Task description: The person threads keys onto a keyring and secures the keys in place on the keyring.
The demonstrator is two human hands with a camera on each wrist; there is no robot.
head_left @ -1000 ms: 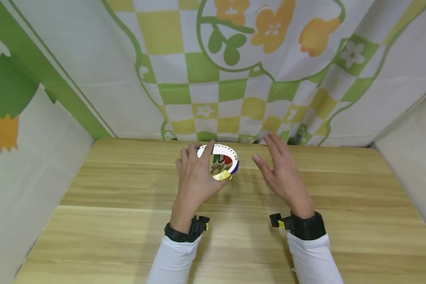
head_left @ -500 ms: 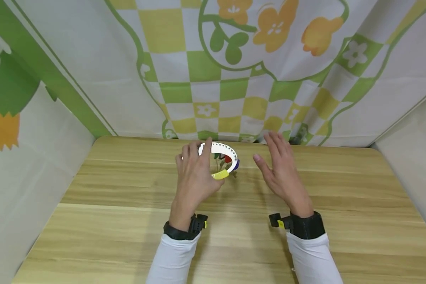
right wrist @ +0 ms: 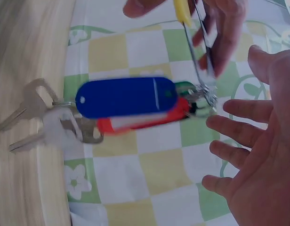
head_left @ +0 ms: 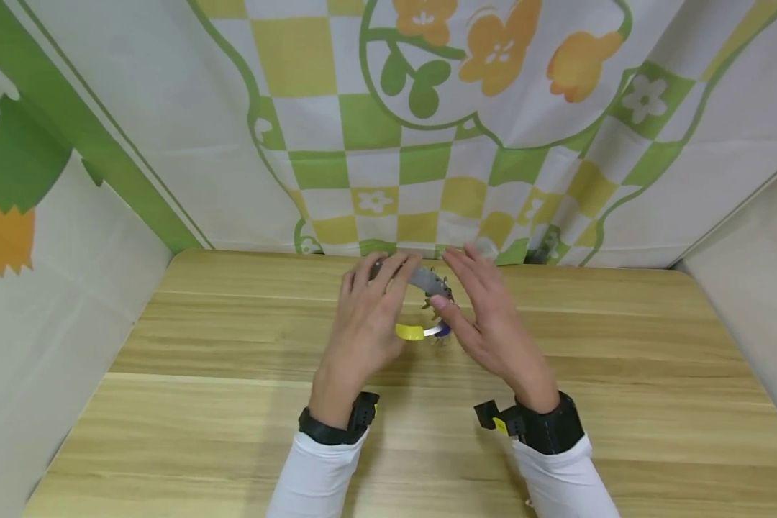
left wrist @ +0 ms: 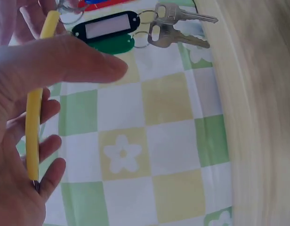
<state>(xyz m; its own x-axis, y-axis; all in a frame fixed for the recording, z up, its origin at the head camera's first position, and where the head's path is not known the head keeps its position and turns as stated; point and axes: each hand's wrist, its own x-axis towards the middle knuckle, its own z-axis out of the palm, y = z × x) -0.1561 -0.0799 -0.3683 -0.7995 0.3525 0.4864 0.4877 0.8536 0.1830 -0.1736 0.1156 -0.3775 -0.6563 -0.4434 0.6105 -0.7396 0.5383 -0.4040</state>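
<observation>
My left hand [head_left: 365, 324] grips a large key ring, a wide hoop with a yellow section [head_left: 409, 332], held over the table. In the left wrist view the yellow section [left wrist: 33, 141] lies between thumb and fingers. Keys and tags hang from the hoop: a black tag [left wrist: 107, 26], a green tag [left wrist: 114, 44] and a key [left wrist: 175, 36] show there. The right wrist view has a blue tag [right wrist: 126, 98] over a red tag [right wrist: 149, 120], with blurred keys [right wrist: 32, 106] beyond. My right hand [head_left: 498, 331] is close to the hoop's right side, its fingers spread and loose.
The wooden table [head_left: 201, 432] runs beneath both arms. At its back edge hangs a green, yellow and white checked curtain [head_left: 369, 129]. A pale wall panel [head_left: 71, 324] stands at the left, another white one [head_left: 751, 266] at the right.
My right hand has moved left, up to the hoop. My left hand has shifted slightly right, turning the hoop, so its upper part looks grey instead of white.
</observation>
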